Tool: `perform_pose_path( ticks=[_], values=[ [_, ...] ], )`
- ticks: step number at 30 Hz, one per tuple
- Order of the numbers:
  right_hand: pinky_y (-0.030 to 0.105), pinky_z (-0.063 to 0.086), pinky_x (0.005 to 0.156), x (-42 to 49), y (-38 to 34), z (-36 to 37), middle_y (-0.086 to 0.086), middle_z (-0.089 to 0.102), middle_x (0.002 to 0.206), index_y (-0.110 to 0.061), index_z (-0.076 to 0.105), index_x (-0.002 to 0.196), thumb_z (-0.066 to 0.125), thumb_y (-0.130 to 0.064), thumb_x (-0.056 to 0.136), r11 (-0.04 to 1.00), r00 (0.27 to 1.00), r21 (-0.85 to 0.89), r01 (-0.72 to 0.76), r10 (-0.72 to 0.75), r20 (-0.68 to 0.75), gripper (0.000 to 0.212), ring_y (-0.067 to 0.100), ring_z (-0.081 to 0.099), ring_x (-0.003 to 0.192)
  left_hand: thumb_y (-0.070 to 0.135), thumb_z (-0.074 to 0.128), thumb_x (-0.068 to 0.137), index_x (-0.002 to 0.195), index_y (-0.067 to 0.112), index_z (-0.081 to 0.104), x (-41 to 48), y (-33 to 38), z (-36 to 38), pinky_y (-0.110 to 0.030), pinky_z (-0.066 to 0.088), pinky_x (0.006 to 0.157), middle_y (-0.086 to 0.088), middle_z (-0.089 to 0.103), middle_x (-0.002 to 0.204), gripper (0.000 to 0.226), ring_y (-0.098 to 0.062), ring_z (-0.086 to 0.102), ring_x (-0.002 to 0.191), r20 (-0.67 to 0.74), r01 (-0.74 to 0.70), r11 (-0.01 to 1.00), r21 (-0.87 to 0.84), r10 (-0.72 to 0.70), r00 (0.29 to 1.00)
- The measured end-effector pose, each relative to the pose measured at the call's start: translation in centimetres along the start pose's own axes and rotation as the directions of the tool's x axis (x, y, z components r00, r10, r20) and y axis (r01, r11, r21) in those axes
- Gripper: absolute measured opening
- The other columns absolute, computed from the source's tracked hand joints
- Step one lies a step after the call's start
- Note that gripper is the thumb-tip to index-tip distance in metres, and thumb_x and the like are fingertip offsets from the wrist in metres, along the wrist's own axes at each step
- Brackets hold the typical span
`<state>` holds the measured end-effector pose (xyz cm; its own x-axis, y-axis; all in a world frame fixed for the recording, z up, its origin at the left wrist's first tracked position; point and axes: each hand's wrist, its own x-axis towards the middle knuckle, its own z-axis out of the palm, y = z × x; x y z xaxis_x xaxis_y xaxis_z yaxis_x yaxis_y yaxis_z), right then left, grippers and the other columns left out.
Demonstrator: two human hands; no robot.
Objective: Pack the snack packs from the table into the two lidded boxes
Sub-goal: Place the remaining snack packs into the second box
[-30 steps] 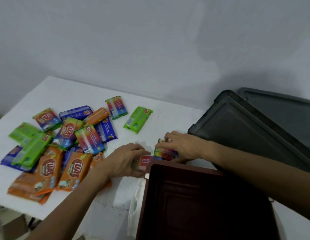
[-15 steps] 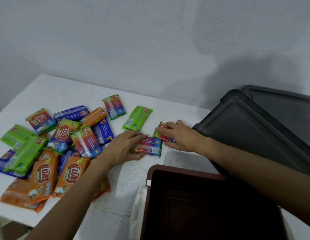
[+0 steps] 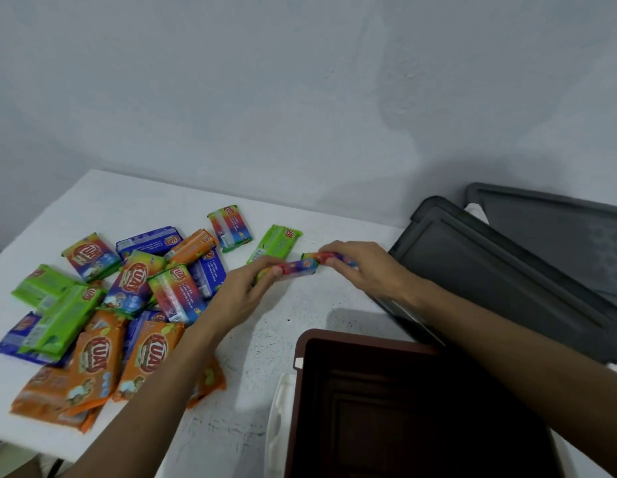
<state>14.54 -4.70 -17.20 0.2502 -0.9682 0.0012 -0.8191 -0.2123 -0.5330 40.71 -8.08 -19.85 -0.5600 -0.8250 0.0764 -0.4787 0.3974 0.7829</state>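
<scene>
My left hand (image 3: 243, 293) grips a rainbow-coloured snack pack (image 3: 298, 268) just above the white table (image 3: 134, 201). My right hand (image 3: 364, 270) holds a second rainbow pack (image 3: 317, 257) right beside it, the two packs nearly end to end. A green pack (image 3: 277, 241) lies just behind my left hand. Several more packs in orange, green, blue and rainbow wrappers lie in a heap (image 3: 103, 312) at the left. The open dark-brown box (image 3: 369, 343) stands in front of my hands, its inside dark. A grey lid (image 3: 500, 281) lies at the right.
A second grey lid or box (image 3: 559, 222) sits behind the first at the far right, against the pale wall. A white object (image 3: 277, 426) pokes out at the brown box's left side. The table's left front edge runs past the orange packs.
Both hands carried their rainbow packs away from the brown box's rim, farther back on the table, and lifted them edge-up side by side. The camera view tilted slightly.
</scene>
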Motion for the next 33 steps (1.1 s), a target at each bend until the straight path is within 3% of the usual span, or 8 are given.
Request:
perform_pose_path(
  ticks=[5,11,17,21,25,28,31,33],
  values=[
    [0.025,0.057,0.077,-2.7,-1.5,-2.8,0.001,0.067,0.106,-0.023,0.058,0.117,0.057,-0.020,0.097,0.953,0.971,0.300,-0.031,0.100,-0.216,0.020,0.011,0.067,0.093,0.036,0.046,0.097,0.113,0.028,0.053,-1.1,4.3,-1.1,-0.041,0.058,0.051,-0.004,0.072,0.088,0.020,-0.022,0.072,0.069,-0.061,0.074,0.943,-0.324,-0.098,0.993],
    [0.021,0.057,0.072,-8.1,-4.2,-5.0,-0.009,0.060,0.112,-0.023,0.058,0.114,0.057,-0.012,0.096,0.873,0.899,0.488,-0.024,0.232,-0.371,0.022,0.008,0.066,0.096,0.023,0.068,0.086,0.117,0.022,0.054,-2.9,8.7,-1.8,-0.038,0.055,0.056,-0.006,0.069,0.101,0.034,-0.027,0.072,0.074,-0.069,0.040,0.876,-0.481,-0.084,0.994],
    [0.021,0.055,0.059,-14.5,-6.7,-6.2,0.004,0.065,0.103,-0.024,0.063,0.101,0.057,-0.016,0.096,0.832,0.775,0.553,0.030,0.331,-0.539,0.011,0.006,0.065,0.085,0.017,0.071,0.083,0.113,0.030,0.051,-5.6,11.1,-1.0,-0.029,0.049,0.050,0.000,0.069,0.102,0.039,-0.022,0.070,0.072,-0.165,-0.030,0.830,-0.558,-0.075,0.984],
    [0.025,0.059,0.064,-18.9,-8.6,-5.7,0.005,0.066,0.108,-0.015,0.064,0.109,0.053,-0.003,0.096,0.723,0.815,0.689,0.041,0.374,-0.442,0.021,0.019,0.068,0.094,0.019,0.065,0.088,0.115,0.036,0.047,-7.3,11.3,0.1,-0.027,0.047,0.049,-0.006,0.068,0.103,0.037,-0.020,0.067,0.069,-0.187,-0.054,0.829,-0.557,-0.062,0.980],
    [0.035,0.059,0.056,-21.9,-9.6,-3.5,0.015,0.068,0.102,-0.009,0.061,0.115,0.046,0.013,0.092,0.567,0.884,0.824,-0.019,0.394,-0.250,0.036,0.035,0.070,0.074,0.022,0.058,0.094,0.118,0.032,0.047,-8.7,11.0,1.4,-0.028,0.044,0.049,-0.007,0.068,0.086,0.029,-0.011,0.058,0.063,-0.137,-0.029,0.839,-0.544,-0.055,0.989],
    [0.038,0.060,0.062,-22.2,-9.3,-1.1,0.020,0.067,0.103,-0.015,0.063,0.114,0.047,0.015,0.090,0.581,0.915,0.798,-0.161,0.391,-0.101,0.041,0.032,0.070,0.074,0.021,0.055,0.096,0.117,0.020,0.052,-9.1,10.6,2.0,-0.022,0.043,0.049,-0.005,0.067,0.089,0.021,-0.005,0.056,0.062,-0.113,-0.020,0.867,-0.497,-0.042,0.993],
    [0.045,0.060,0.078,-21.6,-7.9,1.2,0.017,0.064,0.113,-0.023,0.063,0.115,0.054,0.007,0.091,0.628,0.943,0.733,-0.262,0.329,0.054,0.040,0.030,0.071,0.093,0.022,0.054,0.097,0.118,0.020,0.051,-9.3,10.0,2.3,-0.024,0.045,0.051,-0.004,0.066,0.095,0.021,-0.008,0.059,0.067,-0.108,0.005,0.869,-0.496,-0.068,0.992],
    [0.041,0.060,0.080,-20.9,-7.5,2.2,0.014,0.061,0.118,-0.023,0.061,0.118,0.056,0.004,0.092,0.628,0.938,0.714,-0.310,0.322,0.125,0.038,0.027,0.068,0.103,0.023,0.054,0.098,0.119,0.022,0.050,-9.4,9.7,2.4,-0.024,0.046,0.053,-0.004,0.066,0.098,0.022,-0.009,0.059,0.069,-0.105,0.012,0.870,-0.492,-0.073,0.992]
  ],
)
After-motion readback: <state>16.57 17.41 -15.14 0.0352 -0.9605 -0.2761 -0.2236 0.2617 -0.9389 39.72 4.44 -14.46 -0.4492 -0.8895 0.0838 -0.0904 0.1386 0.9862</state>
